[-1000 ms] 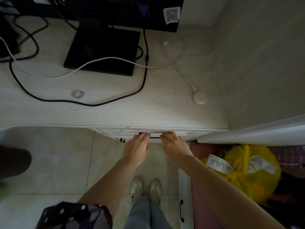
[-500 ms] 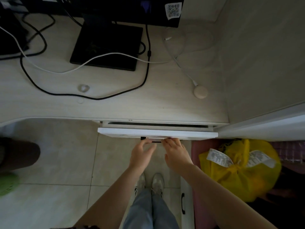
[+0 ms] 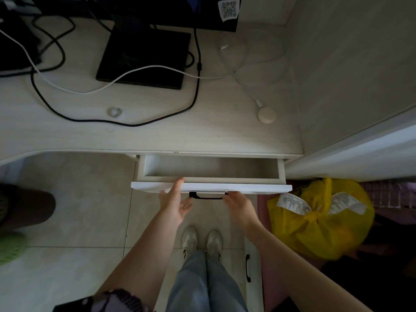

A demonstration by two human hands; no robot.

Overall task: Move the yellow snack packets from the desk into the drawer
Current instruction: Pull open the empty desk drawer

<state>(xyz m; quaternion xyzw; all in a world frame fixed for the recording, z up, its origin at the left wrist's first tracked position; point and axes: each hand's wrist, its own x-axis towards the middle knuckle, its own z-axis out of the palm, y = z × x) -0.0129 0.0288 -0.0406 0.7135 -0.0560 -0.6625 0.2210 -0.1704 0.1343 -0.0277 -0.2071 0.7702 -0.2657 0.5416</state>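
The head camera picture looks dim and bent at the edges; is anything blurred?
Head view: dim overall, darkest at the corners; the desk edge bows from wide-angle distortion; the yellow bag is smeared at its lower edge; the open drawer and both hands stay fairly sharp.

Head camera, steep downward view over desk (image 3: 157,136) edge, close.

Drawer (image 3: 211,168) pulled out below bench (image 3: 157,136) front edge — monitor stand (image 3: 144,59) behind on bench, cables (image 3: 126,123) around it; bag (image 3: 319,221) right of drawer.
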